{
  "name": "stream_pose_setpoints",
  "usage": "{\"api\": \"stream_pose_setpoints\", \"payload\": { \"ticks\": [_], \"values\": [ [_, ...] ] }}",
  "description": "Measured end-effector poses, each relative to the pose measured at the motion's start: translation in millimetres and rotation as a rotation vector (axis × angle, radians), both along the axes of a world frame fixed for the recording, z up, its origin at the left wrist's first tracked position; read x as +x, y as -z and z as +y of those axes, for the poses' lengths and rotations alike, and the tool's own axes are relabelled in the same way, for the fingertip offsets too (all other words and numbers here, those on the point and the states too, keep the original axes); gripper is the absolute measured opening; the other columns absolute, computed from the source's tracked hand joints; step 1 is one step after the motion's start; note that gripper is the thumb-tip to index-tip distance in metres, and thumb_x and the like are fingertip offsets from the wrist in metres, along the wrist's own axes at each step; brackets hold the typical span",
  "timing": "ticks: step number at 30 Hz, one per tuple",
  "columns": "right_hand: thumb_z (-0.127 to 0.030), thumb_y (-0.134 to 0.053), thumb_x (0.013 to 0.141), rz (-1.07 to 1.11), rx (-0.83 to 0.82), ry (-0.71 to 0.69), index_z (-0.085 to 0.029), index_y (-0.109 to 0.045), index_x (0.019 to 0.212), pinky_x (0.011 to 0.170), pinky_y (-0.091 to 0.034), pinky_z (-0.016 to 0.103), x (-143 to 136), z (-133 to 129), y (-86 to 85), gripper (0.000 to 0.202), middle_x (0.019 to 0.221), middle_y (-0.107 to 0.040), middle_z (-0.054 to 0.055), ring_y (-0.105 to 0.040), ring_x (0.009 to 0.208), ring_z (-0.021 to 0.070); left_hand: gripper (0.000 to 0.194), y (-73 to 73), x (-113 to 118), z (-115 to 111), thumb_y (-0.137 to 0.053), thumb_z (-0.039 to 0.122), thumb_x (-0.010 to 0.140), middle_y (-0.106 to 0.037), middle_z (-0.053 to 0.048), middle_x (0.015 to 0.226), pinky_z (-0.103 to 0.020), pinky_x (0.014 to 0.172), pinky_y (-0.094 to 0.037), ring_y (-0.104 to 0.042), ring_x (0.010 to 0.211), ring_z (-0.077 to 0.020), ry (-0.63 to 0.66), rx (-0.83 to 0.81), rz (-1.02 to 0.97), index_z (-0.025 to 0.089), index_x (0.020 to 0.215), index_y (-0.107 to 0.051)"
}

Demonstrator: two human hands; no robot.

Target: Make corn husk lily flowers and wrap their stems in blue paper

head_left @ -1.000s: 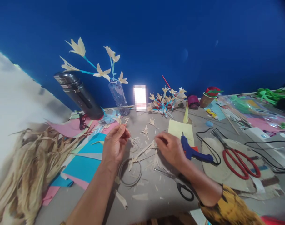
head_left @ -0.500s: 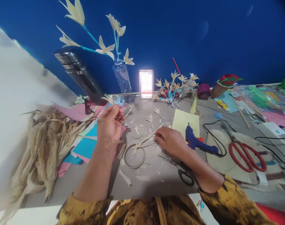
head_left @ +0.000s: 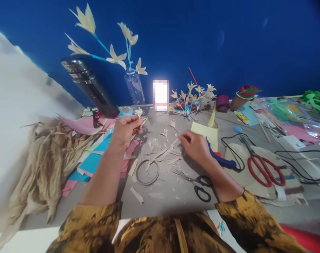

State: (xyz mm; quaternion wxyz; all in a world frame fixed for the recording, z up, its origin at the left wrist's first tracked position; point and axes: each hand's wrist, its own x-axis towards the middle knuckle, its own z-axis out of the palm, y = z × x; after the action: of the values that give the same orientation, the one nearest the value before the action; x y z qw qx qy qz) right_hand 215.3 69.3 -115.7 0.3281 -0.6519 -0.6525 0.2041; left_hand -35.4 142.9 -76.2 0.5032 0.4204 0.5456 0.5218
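Observation:
My left hand (head_left: 127, 130) is raised left of centre, its thumb and fingers pinched on a small cream flower (head_left: 139, 112). Closed fingertips of my right hand (head_left: 194, 144) hold the upper end of a long pale husk strip (head_left: 165, 149), which slants down to the left over the table. A grey wire ring (head_left: 147, 173) lies below the strip's lower end. Two small cream flowers (head_left: 164, 134) rest between my hands among thin scraps. Below my right hand are black-handled scissors (head_left: 194, 180).
Dried husks (head_left: 41, 168) and blue sheets (head_left: 93, 158) lie left. Behind stand a black flask (head_left: 93, 88), a bottle of flowers (head_left: 135, 86), a bright screen (head_left: 160, 95) and a small-flower bunch (head_left: 190, 102). At right are a glue gun (head_left: 220, 158) and red-handled scissors (head_left: 266, 170).
My left hand has turned, and its flower now points up. My right hand has moved slightly up and right with the strip, uncovering more of the black-handled scissors. The view has shifted slightly.

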Motion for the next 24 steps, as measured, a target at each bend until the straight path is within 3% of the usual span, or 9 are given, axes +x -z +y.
{"api": "stream_pose_setpoints", "payload": {
  "ticks": [2, 5, 8, 10, 13, 16, 19, 24],
  "values": [
    [-0.033, -0.059, 0.087, 0.231, 0.123, 0.069, -0.017, -0.069, 0.080, 0.061, -0.041, 0.024, 5.4, -0.2, -6.3, 0.020, 0.069, -0.067, 0.000, -0.055, 0.061, 0.0131, 0.024, 6.6, 1.0, 3.0, -0.081, 0.021, 0.056, -0.062, 0.001, 0.059, -0.022, 0.050, -0.043, -0.056, 0.052, -0.0094, 0.001, -0.004, 0.047, 0.012, 0.075, -0.069],
    [-0.038, -0.061, 0.087, 0.439, 0.128, 0.025, -0.016, -0.068, 0.083, 0.051, -0.036, 0.022, 13.2, -14.1, -28.6, 0.024, 0.066, -0.066, -0.001, -0.048, 0.051, 0.0102, 0.018, 14.0, 0.9, 8.3, -0.078, 0.021, 0.061, -0.061, 0.000, 0.059, -0.021, 0.048, -0.042, -0.054, 0.051, -0.0089, 0.002, -0.009, 0.098, 0.013, 0.073, -0.067],
    [-0.034, -0.062, 0.089, 0.261, 0.064, -0.124, -0.017, -0.069, 0.081, 0.053, -0.038, 0.022, 19.6, -45.6, -51.5, 0.020, 0.067, -0.066, -0.001, -0.053, 0.054, 0.0109, 0.014, 18.5, -1.0, 14.4, -0.076, 0.021, 0.064, -0.061, -0.001, 0.061, -0.021, 0.047, -0.041, -0.055, 0.053, -0.0093, 0.001, -0.042, 0.087, 0.014, 0.071, -0.066],
    [-0.031, -0.060, 0.091, 0.072, 0.018, -0.211, -0.019, -0.069, 0.083, 0.060, -0.042, 0.024, 23.7, -71.4, -54.7, 0.017, 0.072, -0.069, 0.000, -0.059, 0.063, 0.0132, 0.014, 20.2, -2.7, 18.0, -0.077, 0.020, 0.063, -0.061, -0.002, 0.061, -0.021, 0.046, -0.040, -0.056, 0.054, -0.0101, 0.026, -0.086, 0.043, 0.014, 0.070, -0.065],
    [-0.035, -0.061, 0.092, -0.173, -0.129, -0.290, -0.023, -0.068, 0.088, 0.060, -0.041, 0.025, 32.3, -108.0, -36.7, 0.014, 0.078, -0.070, 0.000, -0.063, 0.066, 0.0154, 0.016, 20.1, -6.6, 21.6, -0.077, 0.017, 0.061, -0.061, -0.002, 0.059, -0.021, 0.045, -0.038, -0.056, 0.052, -0.0108, 0.053, -0.147, 0.003, 0.013, 0.070, -0.065],
    [-0.036, -0.063, 0.089, -0.365, -0.172, -0.212, -0.025, -0.067, 0.094, 0.058, -0.043, 0.027, 43.7, -134.4, -6.6, 0.013, 0.088, -0.071, 0.002, -0.068, 0.074, 0.0198, 0.017, 15.3, -15.0, 23.4, -0.077, 0.016, 0.060, -0.059, -0.001, 0.056, -0.020, 0.043, -0.035, -0.054, 0.050, -0.0102, 0.030, -0.162, 0.007, 0.013, 0.069, -0.063],
    [-0.037, -0.062, 0.089, -0.422, -0.183, -0.147, -0.026, -0.065, 0.098, 0.060, -0.047, 0.029, 53.5, -148.0, 15.3, 0.014, 0.097, -0.071, 0.003, -0.071, 0.080, 0.0217, 0.018, 5.9, -27.5, 25.0, -0.078, 0.016, 0.059, -0.058, 0.000, 0.055, -0.019, 0.042, -0.034, -0.053, 0.049, -0.0099, -0.009, -0.107, 0.002, 0.013, 0.069, -0.063],
    [-0.038, -0.062, 0.087, -0.457, -0.187, -0.156, -0.028, -0.067, 0.099, 0.059, -0.050, 0.028, 55.2, -151.5, 22.7, 0.016, 0.097, -0.070, 0.003, -0.073, 0.081, 0.0217, 0.023, -8.5, -34.6, 24.0, -0.080, 0.018, 0.056, -0.061, -0.001, 0.058, -0.020, 0.043, -0.038, -0.055, 0.052, -0.0111, -0.043, -0.077, 0.036, 0.014, 0.072, -0.065]
  ]
}}
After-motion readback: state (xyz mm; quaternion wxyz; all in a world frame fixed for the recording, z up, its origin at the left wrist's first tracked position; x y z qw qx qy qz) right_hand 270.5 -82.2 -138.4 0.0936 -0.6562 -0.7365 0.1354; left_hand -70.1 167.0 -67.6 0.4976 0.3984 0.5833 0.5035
